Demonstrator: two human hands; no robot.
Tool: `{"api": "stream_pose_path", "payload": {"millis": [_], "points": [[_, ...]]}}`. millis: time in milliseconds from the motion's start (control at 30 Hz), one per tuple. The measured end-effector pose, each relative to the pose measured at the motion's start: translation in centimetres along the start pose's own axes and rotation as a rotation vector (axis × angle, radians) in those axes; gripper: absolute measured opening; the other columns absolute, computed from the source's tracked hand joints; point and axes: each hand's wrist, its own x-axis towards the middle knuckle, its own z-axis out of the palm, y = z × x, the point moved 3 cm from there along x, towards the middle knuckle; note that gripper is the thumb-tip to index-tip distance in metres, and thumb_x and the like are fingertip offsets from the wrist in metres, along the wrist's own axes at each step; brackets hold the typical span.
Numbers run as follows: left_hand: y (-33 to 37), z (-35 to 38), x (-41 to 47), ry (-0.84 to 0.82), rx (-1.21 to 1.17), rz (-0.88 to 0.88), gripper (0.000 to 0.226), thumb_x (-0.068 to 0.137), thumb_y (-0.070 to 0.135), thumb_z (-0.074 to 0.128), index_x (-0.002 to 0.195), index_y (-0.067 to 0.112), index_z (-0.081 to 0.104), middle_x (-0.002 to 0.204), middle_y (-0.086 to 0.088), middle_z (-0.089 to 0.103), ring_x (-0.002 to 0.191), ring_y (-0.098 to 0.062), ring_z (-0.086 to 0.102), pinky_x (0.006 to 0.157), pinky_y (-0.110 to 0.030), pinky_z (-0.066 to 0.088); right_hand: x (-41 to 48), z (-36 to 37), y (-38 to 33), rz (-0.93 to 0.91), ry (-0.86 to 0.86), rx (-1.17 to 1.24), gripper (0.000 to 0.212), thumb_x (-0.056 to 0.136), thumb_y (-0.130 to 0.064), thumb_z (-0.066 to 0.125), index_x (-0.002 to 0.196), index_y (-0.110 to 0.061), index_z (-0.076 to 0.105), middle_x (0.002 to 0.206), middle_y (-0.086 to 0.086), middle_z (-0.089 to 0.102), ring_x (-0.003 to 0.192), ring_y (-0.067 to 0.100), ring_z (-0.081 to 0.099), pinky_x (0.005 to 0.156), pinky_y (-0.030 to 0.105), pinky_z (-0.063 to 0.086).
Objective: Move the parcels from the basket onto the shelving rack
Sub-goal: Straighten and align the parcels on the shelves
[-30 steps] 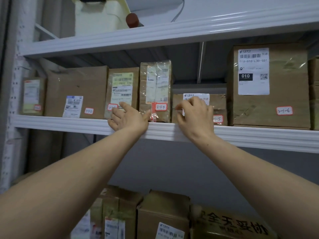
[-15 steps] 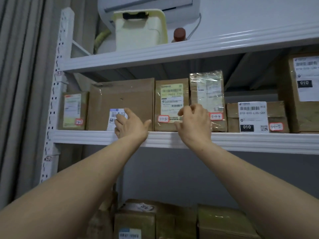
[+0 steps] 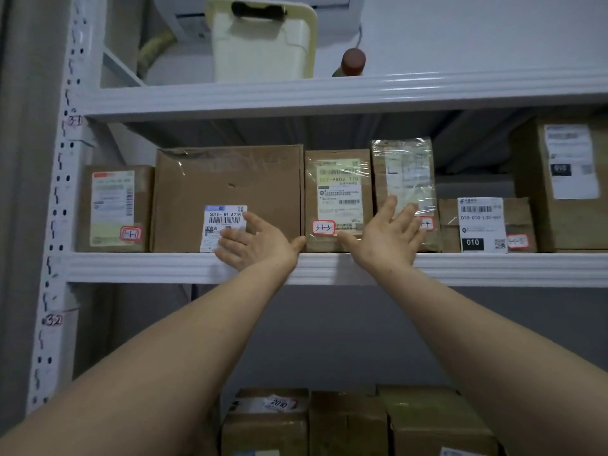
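Head view: you are reaching both bare arms up to the white metal shelving rack (image 3: 148, 266). Your left hand (image 3: 260, 241) is spreading its fingers, holding nothing, in front of the large brown cardboard carton (image 3: 227, 179). Your right hand (image 3: 385, 238) is likewise splaying empty before the plastic-wrapped brown parcel (image 3: 404, 166). Between them, the narrow brown cardboard parcel with a pale green label (image 3: 339, 179) is standing upright on the middle shelf, seemingly placed. You are best squaring it flush with its neighbours, label facing outward. The basket is not showing.
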Motion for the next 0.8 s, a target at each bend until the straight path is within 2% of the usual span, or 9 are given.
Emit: {"api": "stream_pose_path", "payload": {"millis": [267,433,567,800], "points": [[0.3,0.6,0.5,-0.025,-0.029,-0.045,0.112,0.085,0.057,0.059,0.148,0.006,-0.017,0.153,-0.033,-0.013,0.143,-0.045,-0.012,0.114,-0.054,-0.01,0.5,0.7,-0.3,0.032,-0.032,0.04,0.119,0.079,-0.062,0.062,0.149,-0.009,-0.018,0.155,0.026,-0.015,0.144,0.038,-0.016,0.116,0.049,-0.007],[-0.1,0.5,0.5,-0.035,-0.054,-0.069,0.087,0.097,0.039,0.046,0.149,0.006,-0.015,0.154,-0.031,-0.013,0.144,-0.042,-0.013,0.114,-0.053,-0.011,0.5,0.7,-0.3,0.053,-0.043,0.088,0.12,0.078,-0.059,0.066,0.149,-0.009,-0.018,0.156,0.023,-0.015,0.145,0.035,-0.016,0.116,0.049,-0.004],[-0.2,0.7,0.6,-0.03,-0.047,-0.076,0.082,0.098,0.026,0.045,0.148,0.005,-0.017,0.154,-0.029,-0.015,0.144,-0.041,-0.014,0.114,-0.051,-0.012,0.6,0.6,-0.4,0.062,-0.047,0.105,0.122,0.077,-0.057,0.068,0.149,-0.009,-0.017,0.157,0.021,-0.015,0.145,0.035,-0.014,0.116,0.048,-0.002],[0.0,0.7,1.1,-0.015,-0.047,-0.09,0.091,0.096,0.035,0.051,0.148,0.003,-0.016,0.155,-0.028,-0.014,0.144,-0.04,-0.013,0.115,-0.049,-0.011,0.8,0.7,-0.3,0.061,-0.047,0.123,0.122,0.077,-0.055,0.07,0.149,-0.009,-0.016,0.157,0.02,-0.014,0.146,0.034,-0.012,0.117,0.047,0.0]]}}
